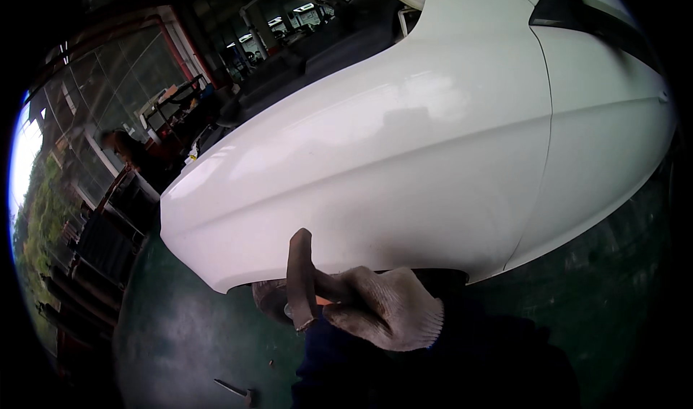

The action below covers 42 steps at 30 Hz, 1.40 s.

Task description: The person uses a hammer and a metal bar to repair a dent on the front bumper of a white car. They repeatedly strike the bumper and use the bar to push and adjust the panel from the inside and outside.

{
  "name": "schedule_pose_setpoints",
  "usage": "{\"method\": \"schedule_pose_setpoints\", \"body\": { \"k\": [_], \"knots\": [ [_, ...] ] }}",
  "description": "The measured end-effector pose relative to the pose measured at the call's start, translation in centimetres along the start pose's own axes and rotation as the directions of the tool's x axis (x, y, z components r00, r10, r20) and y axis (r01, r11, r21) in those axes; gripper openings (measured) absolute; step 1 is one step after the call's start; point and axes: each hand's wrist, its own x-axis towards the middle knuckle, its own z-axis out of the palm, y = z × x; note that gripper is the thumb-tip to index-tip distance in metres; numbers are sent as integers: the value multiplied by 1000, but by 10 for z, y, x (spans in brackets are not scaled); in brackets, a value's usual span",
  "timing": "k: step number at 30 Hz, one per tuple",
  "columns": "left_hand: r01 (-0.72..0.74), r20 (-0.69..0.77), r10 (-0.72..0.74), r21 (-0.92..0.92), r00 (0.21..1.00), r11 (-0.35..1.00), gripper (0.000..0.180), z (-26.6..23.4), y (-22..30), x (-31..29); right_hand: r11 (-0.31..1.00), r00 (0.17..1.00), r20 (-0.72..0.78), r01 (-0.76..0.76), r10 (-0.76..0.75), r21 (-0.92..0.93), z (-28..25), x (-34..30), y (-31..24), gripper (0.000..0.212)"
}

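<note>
My right hand [393,308], in a white knitted work glove, is closed around the handle of a hammer [301,275]. The long, worn metal head stands nearly upright in front of the fender's lower edge, with its upper end against the white panel in view; whether it touches cannot be told. The white car fender [375,171] spreads across the middle, with a crease line along it. Behind the hammer, a rounded grey-brown part [268,299] shows below the wheel-arch edge, partly hidden. My left hand does not show. Dark blue clothing [339,358] fills the space below the glove.
The car's front door [606,135] and side mirror [606,1] lie to the right. On the green floor [173,322] are a hammer-like tool [237,390] and a small brown bit [271,363]. Dark cylinders [83,297] and a cluttered cart [177,109] stand at left.
</note>
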Motion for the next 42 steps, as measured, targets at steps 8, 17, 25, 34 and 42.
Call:
{"method": "schedule_pose_setpoints", "body": {
  "k": [8, 17, 25, 34, 42],
  "knots": [
    [-8, 4, 8, 1, 1000, 1000, 45, 6, -5, 6, 989, 987, 62, -149, 148, -1, -4, 0, -4, 29],
    [-11, 6, 11, -14, 1000, 1000, 49, 15, -9, 7, 832, 847, -35, -512, 530, 211, -1, 5, 1, 28],
    [-176, -146, 198, 153, 969, 972, 60, 42, 6, -10, 856, 842, -282, -336, 460, 393, -27, -64, -10, 61],
    [-113, -15, 116, 107, 993, 988, 56, 29, 29, -3, 879, 827, -298, -454, 476, 146, -19, -61, -6, 56],
    [-15, -124, 37, 176, 992, 984, 48, 9, 61, 9, 913, 879, -248, -399, 407, 84, 1, -45, 1, 44]
  ]
}}
